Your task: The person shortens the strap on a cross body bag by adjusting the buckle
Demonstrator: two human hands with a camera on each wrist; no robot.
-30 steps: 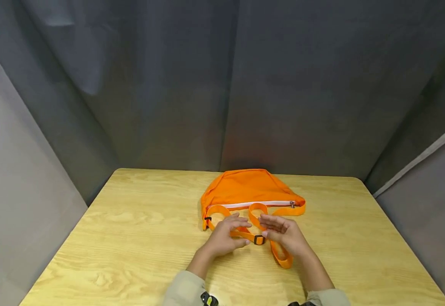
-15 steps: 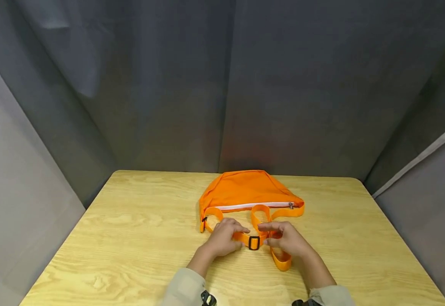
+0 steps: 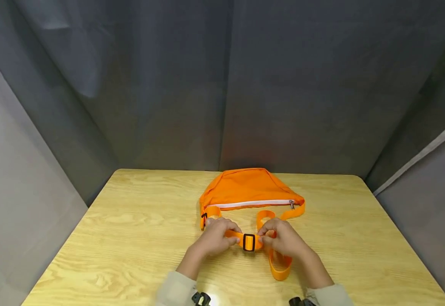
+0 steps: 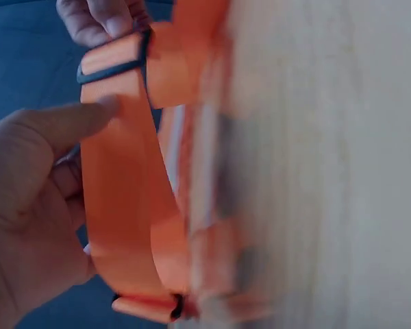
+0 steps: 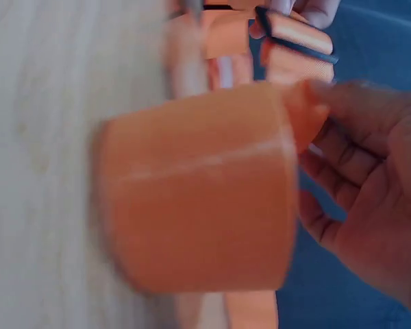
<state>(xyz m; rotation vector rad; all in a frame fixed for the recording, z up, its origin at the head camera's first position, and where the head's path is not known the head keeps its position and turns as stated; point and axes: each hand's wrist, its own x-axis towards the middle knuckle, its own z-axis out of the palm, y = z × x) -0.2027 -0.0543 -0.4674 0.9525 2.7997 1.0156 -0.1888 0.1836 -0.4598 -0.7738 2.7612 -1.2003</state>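
An orange waist bag (image 3: 251, 187) lies on the table, its white zipper (image 3: 253, 203) facing the person. In front of it, the orange strap (image 4: 120, 185) carries a black slide buckle (image 3: 249, 242). My left hand (image 3: 215, 236) pinches the strap just left of the buckle, thumb on the webbing in the left wrist view. On the buckle's other side, my right hand (image 3: 281, 239) pinches the strap between thumb and fingers. A loop of strap (image 5: 198, 192) hangs below the right hand and fills much of the right wrist view.
The light wood table (image 3: 130, 238) extends on both sides of the bag. Dark grey curtain (image 3: 169, 106) stands behind it, with lighter grey panels (image 3: 20, 191) at the sides. A second black buckle (image 3: 204, 216) sits at the bag's left end.
Both hands have closed on the strap, from fingers held loosely around it. The buckle has shifted slightly left and turned its face upright toward the head camera. The bag has stayed put.
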